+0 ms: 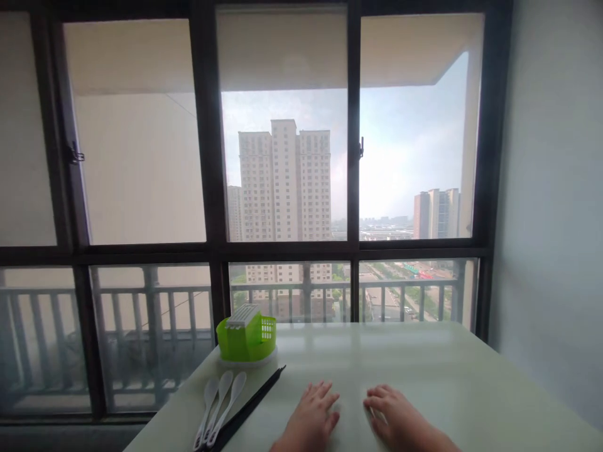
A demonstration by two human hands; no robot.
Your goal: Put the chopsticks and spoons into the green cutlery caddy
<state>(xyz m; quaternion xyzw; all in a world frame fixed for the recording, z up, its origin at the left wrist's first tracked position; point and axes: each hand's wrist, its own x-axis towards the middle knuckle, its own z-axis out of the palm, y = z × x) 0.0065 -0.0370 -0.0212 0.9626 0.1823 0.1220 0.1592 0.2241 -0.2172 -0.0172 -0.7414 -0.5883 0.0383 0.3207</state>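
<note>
My left hand lies flat on the pale table, palm down, fingers slightly spread, holding nothing. My right hand rests the same way just beside it, a small gap between them. To the left of my left hand lie dark chopsticks placed diagonally, and beyond them three white spoons side by side near the table's left edge. Behind the spoons stands a green slotted utensil holder with a white insert, on a white base.
The table butts against a large dark-framed window with a balcony railing and tall buildings outside. A plain wall runs along the right side. The table's left edge drops off near the spoons.
</note>
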